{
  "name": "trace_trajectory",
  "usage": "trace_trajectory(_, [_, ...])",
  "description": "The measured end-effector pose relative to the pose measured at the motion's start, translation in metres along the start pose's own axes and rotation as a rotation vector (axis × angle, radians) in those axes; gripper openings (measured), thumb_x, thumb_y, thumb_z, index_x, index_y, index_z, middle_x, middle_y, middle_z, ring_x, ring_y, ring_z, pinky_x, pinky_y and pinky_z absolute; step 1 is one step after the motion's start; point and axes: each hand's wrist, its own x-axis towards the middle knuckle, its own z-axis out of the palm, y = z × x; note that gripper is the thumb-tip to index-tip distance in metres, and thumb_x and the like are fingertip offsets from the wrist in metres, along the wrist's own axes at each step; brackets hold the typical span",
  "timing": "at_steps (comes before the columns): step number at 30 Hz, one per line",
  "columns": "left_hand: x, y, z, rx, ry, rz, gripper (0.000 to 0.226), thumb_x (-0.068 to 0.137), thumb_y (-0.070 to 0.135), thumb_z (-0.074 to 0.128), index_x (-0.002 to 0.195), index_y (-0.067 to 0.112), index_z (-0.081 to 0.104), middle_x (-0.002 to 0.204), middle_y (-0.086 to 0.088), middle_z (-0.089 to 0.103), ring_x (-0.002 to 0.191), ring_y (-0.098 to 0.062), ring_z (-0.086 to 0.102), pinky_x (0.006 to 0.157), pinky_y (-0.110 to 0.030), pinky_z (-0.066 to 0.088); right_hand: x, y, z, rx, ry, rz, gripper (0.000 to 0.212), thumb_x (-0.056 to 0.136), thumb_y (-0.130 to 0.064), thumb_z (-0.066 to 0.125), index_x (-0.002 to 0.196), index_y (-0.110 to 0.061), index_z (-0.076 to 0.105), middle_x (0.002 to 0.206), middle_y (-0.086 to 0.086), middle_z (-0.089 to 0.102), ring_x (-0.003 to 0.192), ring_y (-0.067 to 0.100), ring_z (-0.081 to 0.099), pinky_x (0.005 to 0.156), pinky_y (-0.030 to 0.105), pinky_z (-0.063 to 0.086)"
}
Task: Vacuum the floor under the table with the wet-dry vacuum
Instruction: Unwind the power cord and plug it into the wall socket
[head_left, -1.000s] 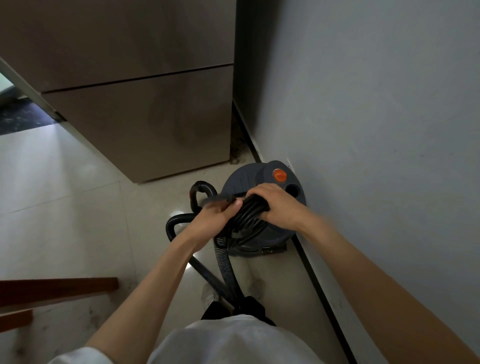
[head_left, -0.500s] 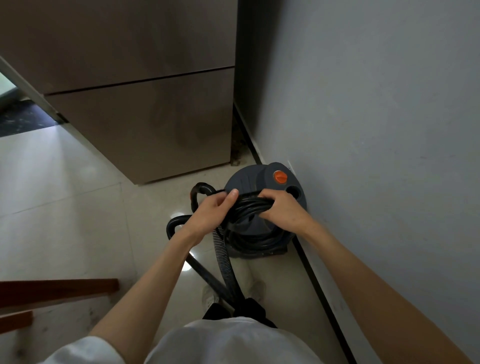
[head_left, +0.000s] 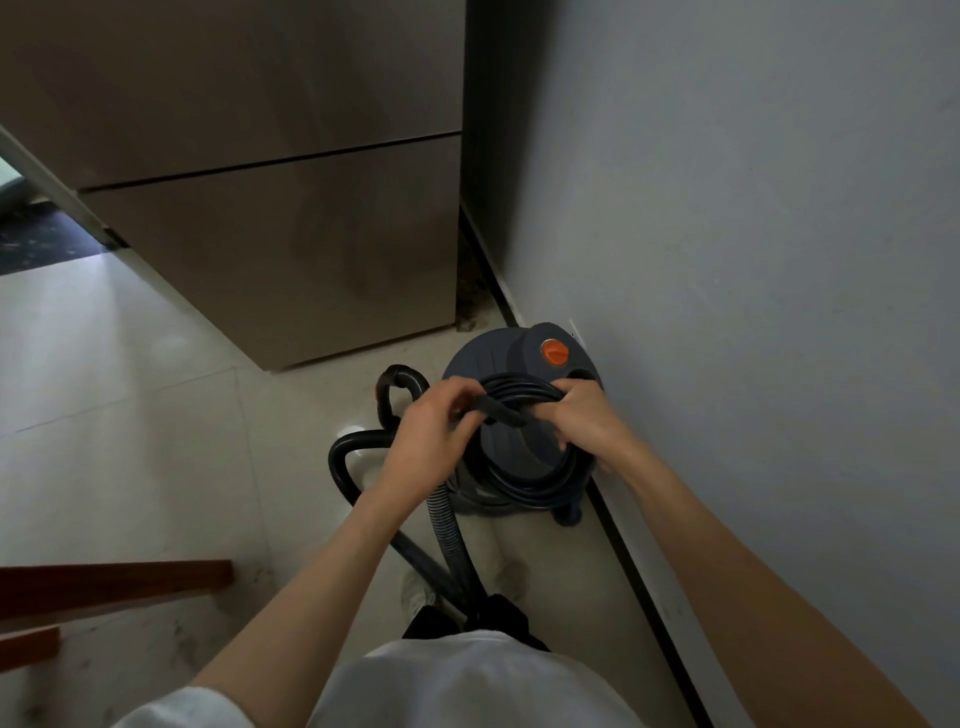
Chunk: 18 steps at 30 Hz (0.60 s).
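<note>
A home interior: glossy tiled floor (head_left: 130, 415), tall brown fridge (head_left: 270, 208) beside a plain painted wall (head_left: 753, 260) with dark skirting.

The vacuum (head_left: 519, 415) sits tight against the wall (head_left: 753, 312), cabinet (head_left: 270, 234) just behind it. Open floor (head_left: 130, 441) lies leftward, though the hose (head_left: 358, 457) loops there.

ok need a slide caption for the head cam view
Both hands, left and right, grip a coiled black cord above the grey wet-dry vacuum standing against the wall.
</note>
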Motion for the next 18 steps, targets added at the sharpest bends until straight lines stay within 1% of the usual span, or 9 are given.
trace_trajectory(2, [0.003, -0.003, -0.003, -0.115, -0.009, -0.097, 0.017, 0.092, 0.010, 0.055, 0.105, 0.021, 0.060, 0.099, 0.010, 0.062, 0.091, -0.001, 0.060, 0.081, -0.012, 0.049, 0.000, 0.000, -0.002, 0.035, 0.004, 0.010, 0.014, 0.086, -0.011, 0.064, 0.074, -0.016, 0.058, 0.046, -0.004, 0.049, 0.045, 0.014, 0.043, 0.047, 0.025, 0.038])
trace_trajectory(4, [0.006, -0.008, -0.008, -0.286, 0.012, -0.216, 0.015, 0.095, 0.011, 0.050, 0.103, 0.017, 0.061, 0.098, 0.002, 0.066, 0.092, -0.009, 0.065, 0.081, -0.022, 0.054, 0.000, -0.002, -0.005, 0.050, 0.016, 0.010, 0.013, 0.086, -0.009, 0.064, 0.075, -0.015, 0.058, 0.053, -0.002, 0.048, 0.044, 0.012, 0.042, 0.045, 0.024, 0.037])
trace_trajectory(7, [0.007, -0.006, -0.018, -0.632, 0.045, -0.347, 0.018, 0.098, 0.013, 0.043, 0.096, 0.010, 0.060, 0.087, -0.007, 0.067, 0.075, -0.010, 0.068, 0.071, -0.024, 0.056, 0.002, -0.004, -0.010, 0.080, 0.069, 0.014, 0.015, 0.084, -0.007, 0.064, 0.073, -0.015, 0.057, 0.053, -0.002, 0.046, 0.046, 0.012, 0.042, 0.045, 0.024, 0.037])
trace_trajectory(8, [0.007, -0.004, -0.021, -0.682, 0.070, -0.364, 0.020, 0.099, 0.015, 0.042, 0.095, 0.010, 0.060, 0.083, -0.007, 0.068, 0.071, -0.009, 0.068, 0.070, -0.023, 0.056, 0.003, -0.004, -0.012, 0.084, 0.096, 0.014, 0.016, 0.083, -0.006, 0.064, 0.072, -0.015, 0.057, 0.055, -0.001, 0.047, 0.046, 0.012, 0.043, 0.045, 0.024, 0.037])
trace_trajectory(11, [0.006, -0.003, -0.030, -0.643, 0.088, -0.365, 0.020, 0.099, 0.014, 0.043, 0.101, 0.009, 0.061, 0.084, -0.003, 0.069, 0.074, -0.009, 0.068, 0.073, -0.021, 0.056, 0.003, -0.008, -0.019, 0.085, 0.150, -0.001, 0.016, 0.082, -0.005, 0.064, 0.072, -0.016, 0.058, 0.061, 0.002, 0.052, 0.048, 0.011, 0.047, 0.048, 0.024, 0.038])
trace_trajectory(14, [0.007, -0.006, -0.040, -0.544, -0.093, -0.379, 0.022, 0.099, 0.012, 0.043, 0.112, 0.012, 0.060, 0.096, -0.002, 0.070, 0.086, -0.010, 0.067, 0.080, -0.022, 0.055, 0.002, -0.013, -0.028, 0.065, 0.172, -0.030, 0.020, 0.081, -0.003, 0.065, 0.072, -0.019, 0.058, 0.058, 0.000, 0.053, 0.047, 0.010, 0.047, 0.050, 0.025, 0.038])
trace_trajectory(16, [0.005, -0.005, -0.042, -0.441, -0.183, -0.397, 0.023, 0.099, 0.011, 0.043, 0.115, 0.013, 0.060, 0.097, -0.001, 0.070, 0.089, -0.011, 0.066, 0.081, -0.020, 0.053, 0.002, -0.015, -0.032, 0.031, 0.187, -0.052, 0.022, 0.080, -0.004, 0.067, 0.073, -0.022, 0.058, 0.059, -0.004, 0.055, 0.052, 0.011, 0.051, 0.054, 0.025, 0.040])
trace_trajectory(17, [0.005, -0.003, -0.040, -0.393, -0.155, -0.395, 0.023, 0.098, 0.008, 0.043, 0.115, 0.010, 0.059, 0.095, 0.000, 0.069, 0.087, -0.011, 0.065, 0.078, -0.018, 0.052, 0.002, -0.017, -0.033, -0.006, 0.195, -0.070, 0.019, 0.079, -0.004, 0.068, 0.075, -0.020, 0.059, 0.062, -0.005, 0.056, 0.059, 0.012, 0.053, 0.058, 0.025, 0.041])
trace_trajectory(18, [0.005, 0.000, -0.039, -0.334, -0.075, -0.380, 0.022, 0.097, 0.005, 0.043, 0.113, 0.009, 0.059, 0.093, 0.001, 0.067, 0.087, -0.013, 0.064, 0.076, -0.017, 0.051, 0.002, -0.018, -0.034, -0.056, 0.201, -0.095, 0.017, 0.078, -0.004, 0.068, 0.080, -0.019, 0.061, 0.065, -0.007, 0.057, 0.066, 0.015, 0.055, 0.063, 0.026, 0.043])
